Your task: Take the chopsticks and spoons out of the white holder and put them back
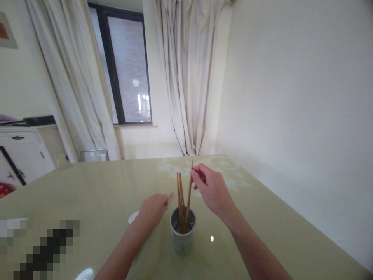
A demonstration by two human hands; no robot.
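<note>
right hand [211, 190] pinches one thin brown wooden chopstick [189, 196], its tip in the white ceramic cup [183, 237] on the glossy olive surface [96, 194]. left hand [153, 210], fist closed, clamps a short wooden stick end [170, 196].

Four chopsticks [181, 202], one cup [182, 238], two hands [211, 189]

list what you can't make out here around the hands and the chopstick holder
- Head view: what the left hand grips; only a wooden tip shows past the fingers.
- The white object on the table, mostly hidden behind that hand.
- Lower ends of the chopsticks, inside the holder.
- Bottom left corner, pixelated.
- The right hand pinches one chopstick; its fingertips are partly hidden.
</note>
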